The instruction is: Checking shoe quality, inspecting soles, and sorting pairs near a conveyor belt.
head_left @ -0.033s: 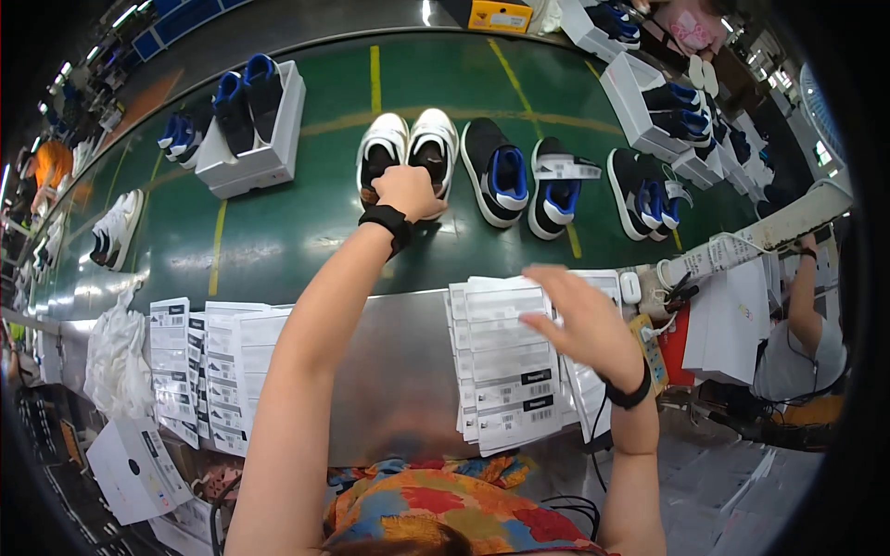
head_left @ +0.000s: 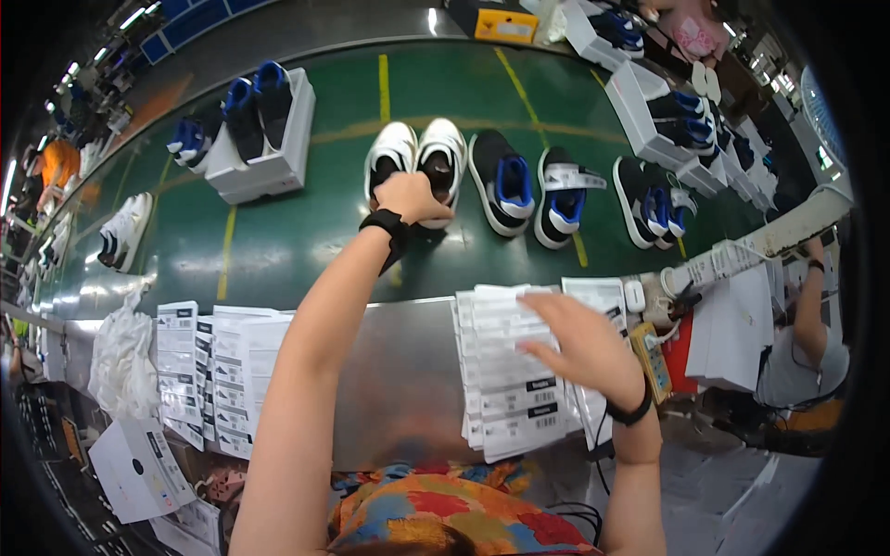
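Note:
A pair of white sneakers (head_left: 441, 141) with dark linings stands on the green conveyor belt, toes pointing away from me. My left hand (head_left: 410, 198) is closed over their heel ends, its fingers partly hidden in the shoe openings. My right hand (head_left: 589, 347) hovers over a stack of printed white label sheets (head_left: 505, 417), fingers stretched out and thumb apart, with nothing in it. Whether it touches the top sheet I cannot tell. To the right of the white pair stand black sneakers (head_left: 494, 167) with blue linings, one bearing a paper label strip (head_left: 573, 178).
More label sheets (head_left: 246, 371) lie to the left beside a crumpled white plastic bag (head_left: 123, 357). Open shoe boxes (head_left: 264, 181) hold dark sneakers. A pale metal bar (head_left: 760, 243) and a yellow power strip (head_left: 652, 361) are at the right. Another person's arm (head_left: 808, 306) shows beyond them.
My right hand has come slightly closer to me over the label sheets. The whole view has shifted a little. My left hand stays on the white sneakers.

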A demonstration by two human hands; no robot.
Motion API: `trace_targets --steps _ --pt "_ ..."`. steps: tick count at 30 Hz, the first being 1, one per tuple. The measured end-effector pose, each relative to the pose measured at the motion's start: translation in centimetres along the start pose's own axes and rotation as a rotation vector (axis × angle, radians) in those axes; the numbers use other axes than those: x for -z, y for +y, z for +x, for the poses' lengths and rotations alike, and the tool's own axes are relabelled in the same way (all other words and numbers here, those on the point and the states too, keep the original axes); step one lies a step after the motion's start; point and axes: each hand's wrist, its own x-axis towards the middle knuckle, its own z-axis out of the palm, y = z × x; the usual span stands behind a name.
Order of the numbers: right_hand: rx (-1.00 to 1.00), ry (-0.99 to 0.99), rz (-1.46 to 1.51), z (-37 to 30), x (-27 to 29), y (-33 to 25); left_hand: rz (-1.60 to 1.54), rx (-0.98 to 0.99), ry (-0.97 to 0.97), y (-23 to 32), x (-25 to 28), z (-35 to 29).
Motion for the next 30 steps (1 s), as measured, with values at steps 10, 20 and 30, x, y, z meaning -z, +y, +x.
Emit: trace_targets --steps 10,20,30 --pt "-0.123 -0.029 0.936 -3.9 -5.5 -8.1 -0.08 -0.253 0.216 -2.6 5.4 -23.4" --pt "-0.314 0.278 0.465 -1.6 -12.3 -11.0 -0.65 -0.203 -0.076 -3.6 -0.9 -32.4" --pt "0.175 0.269 -0.105 1.2 -11.6 -10.1 -0.199 -0.606 0.489 -8.3 -2.4 -28.6"
